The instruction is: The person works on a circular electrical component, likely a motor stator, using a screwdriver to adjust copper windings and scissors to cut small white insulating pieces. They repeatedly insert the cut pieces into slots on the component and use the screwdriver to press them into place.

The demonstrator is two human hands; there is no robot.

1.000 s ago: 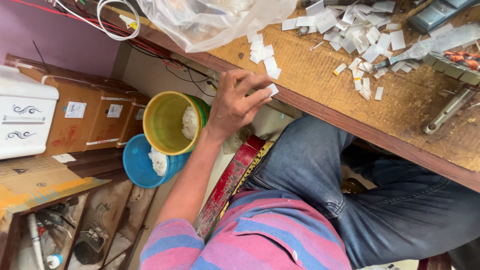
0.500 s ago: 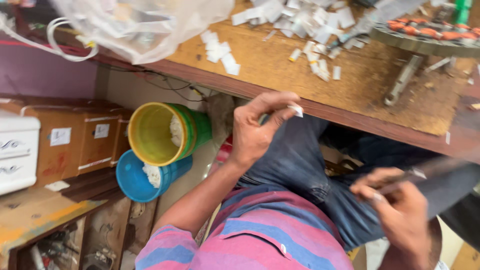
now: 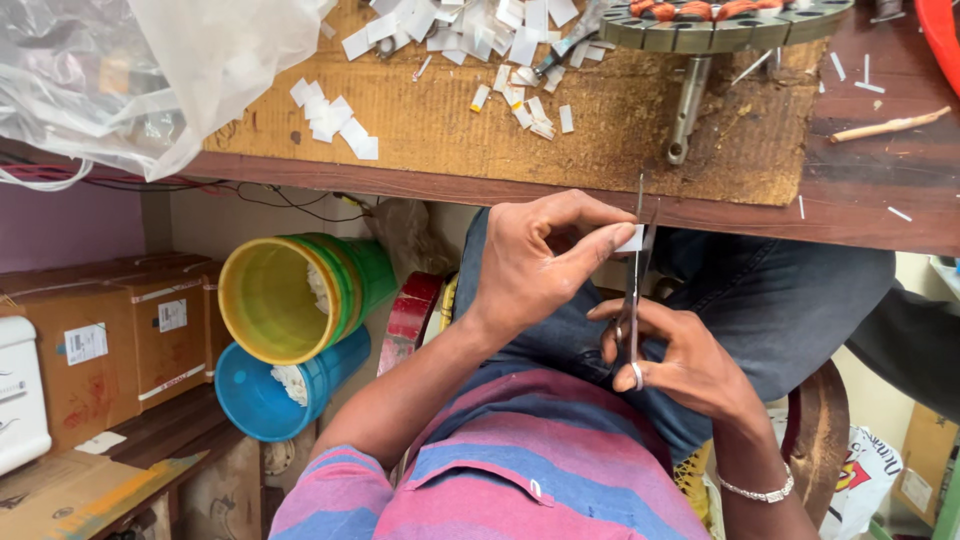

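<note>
My left hand (image 3: 535, 262) pinches a small white paper slip (image 3: 631, 238) between thumb and forefinger, just below the wooden bench edge. My right hand (image 3: 680, 358) holds thin metal scissors (image 3: 637, 270) with fingers through the handles. The blades point up and meet the slip. Both hands hover over my lap in blue jeans. Several cut white paper slips (image 3: 335, 118) lie scattered on the brown board (image 3: 600, 150) on the bench above.
A round metal part with orange windings (image 3: 720, 20) stands on a post at the bench's far side. A clear plastic bag (image 3: 130, 70) lies at left. A yellow bucket (image 3: 275, 298) and a blue bucket (image 3: 270, 390) sit beside cardboard boxes (image 3: 120, 330).
My left hand brought a paper slip down from the bench to my lap. My right hand came into view with the scissors and set the blades against the slip.
</note>
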